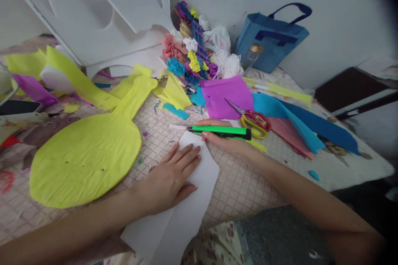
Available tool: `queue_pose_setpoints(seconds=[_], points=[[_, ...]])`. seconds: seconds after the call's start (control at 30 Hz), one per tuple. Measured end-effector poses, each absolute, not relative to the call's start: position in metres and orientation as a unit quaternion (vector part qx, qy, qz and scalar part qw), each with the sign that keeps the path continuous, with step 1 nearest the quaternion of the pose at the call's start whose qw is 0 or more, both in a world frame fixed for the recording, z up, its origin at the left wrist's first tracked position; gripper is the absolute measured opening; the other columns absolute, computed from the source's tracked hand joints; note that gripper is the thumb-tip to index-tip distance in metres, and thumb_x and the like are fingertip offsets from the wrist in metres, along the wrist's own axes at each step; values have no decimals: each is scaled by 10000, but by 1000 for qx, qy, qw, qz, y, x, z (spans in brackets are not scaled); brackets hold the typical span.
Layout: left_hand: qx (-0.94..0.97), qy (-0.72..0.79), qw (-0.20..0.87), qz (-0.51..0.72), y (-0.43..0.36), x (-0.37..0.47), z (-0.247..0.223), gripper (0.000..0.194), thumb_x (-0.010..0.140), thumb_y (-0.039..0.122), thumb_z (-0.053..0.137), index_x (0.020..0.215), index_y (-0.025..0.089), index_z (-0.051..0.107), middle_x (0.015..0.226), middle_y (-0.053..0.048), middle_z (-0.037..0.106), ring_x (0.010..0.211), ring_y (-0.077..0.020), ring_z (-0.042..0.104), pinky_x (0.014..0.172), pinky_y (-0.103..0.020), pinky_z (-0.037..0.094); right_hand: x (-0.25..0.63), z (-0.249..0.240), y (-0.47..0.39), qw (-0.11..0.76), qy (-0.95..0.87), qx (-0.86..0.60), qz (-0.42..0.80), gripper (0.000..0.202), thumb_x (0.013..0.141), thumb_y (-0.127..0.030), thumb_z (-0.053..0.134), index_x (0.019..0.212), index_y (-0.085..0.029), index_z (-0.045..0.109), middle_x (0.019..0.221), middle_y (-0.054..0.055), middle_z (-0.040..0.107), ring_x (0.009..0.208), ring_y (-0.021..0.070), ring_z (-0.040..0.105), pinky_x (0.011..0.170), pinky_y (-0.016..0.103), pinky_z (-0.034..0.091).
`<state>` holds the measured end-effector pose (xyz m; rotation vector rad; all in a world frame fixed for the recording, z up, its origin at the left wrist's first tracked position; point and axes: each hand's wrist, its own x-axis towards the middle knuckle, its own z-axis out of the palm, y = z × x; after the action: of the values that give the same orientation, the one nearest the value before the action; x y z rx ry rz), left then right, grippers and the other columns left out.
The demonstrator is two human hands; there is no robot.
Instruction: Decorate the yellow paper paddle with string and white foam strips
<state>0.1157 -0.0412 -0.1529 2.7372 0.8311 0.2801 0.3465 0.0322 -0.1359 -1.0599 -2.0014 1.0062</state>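
Observation:
My left hand (177,174) lies flat with fingers stretched out on a white sheet (199,190), pressing it to the table. The sheet looks like thin foam board or card, with a curved right edge and a narrow far end. In my right hand (217,134) is a green box cutter (220,131), its blade out and pointing left, just beyond the sheet's far end. My thumb and fingers close round the handle. A yellow paper-covered shape (87,157), round with a long neck, rests left of my left hand.
Scissors (253,122) with red and yellow handles lie on purple paper (228,97). Blue crepe paper (286,112) stretches right. Behind stand paper flowers (189,58), a blue bag (270,39) and a glass bottle (252,56). Large white boards (124,8) lean at back left.

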Motion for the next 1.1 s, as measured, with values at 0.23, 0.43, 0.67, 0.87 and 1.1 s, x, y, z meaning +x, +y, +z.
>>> queue_pose_setpoints(seconds=[0.23, 0.43, 0.67, 0.87, 1.1], points=[[942, 283, 143, 114, -41, 116, -156, 517, 926, 345, 466, 1397, 146, 391, 1525, -140, 310, 1427, -288, 225, 1174, -540, 112, 347, -137, 37, 318, -771, -400, 380, 280, 862, -343, 575, 1107, -255, 677, 887, 11, 702, 756, 142, 665, 716, 293, 555], [943, 286, 137, 105, -41, 117, -154, 513, 923, 341, 474, 1386, 132, 404, 1525, -148, 307, 1420, -296, 243, 1171, -542, 121, 347, -138, 39, 307, -773, -396, 388, 281, 866, -336, 575, 1116, -246, 666, 987, 14, 712, 741, 126, 663, 797, 315, 551], [942, 288, 136, 106, -41, 116, -157, 516, 927, 342, 465, 1402, 159, 384, 1534, -130, 295, 1429, -284, 222, 1173, -537, 119, 345, -135, 41, 322, -772, -376, 399, 248, 842, -319, 594, 1060, -239, 682, 1010, 27, 704, 917, 166, 663, 806, 315, 556], [947, 285, 115, 95, -41, 117, -158, 523, 932, 347, 455, 1404, 136, 380, 1543, -142, 268, 1426, -300, 220, 1170, -545, 115, 344, -131, 49, 281, -763, -354, 462, 290, 866, -300, 554, 1128, -209, 637, 1001, 22, 675, 697, 93, 630, 653, 241, 550], [947, 285, 112, 98, -42, 117, -157, 526, 929, 347, 459, 1408, 146, 372, 1540, -133, 277, 1427, -292, 220, 1171, -538, 119, 344, -135, 51, 286, -764, -350, 461, 303, 862, -299, 557, 1142, -212, 630, 1028, 26, 665, 695, 87, 621, 667, 247, 548]])
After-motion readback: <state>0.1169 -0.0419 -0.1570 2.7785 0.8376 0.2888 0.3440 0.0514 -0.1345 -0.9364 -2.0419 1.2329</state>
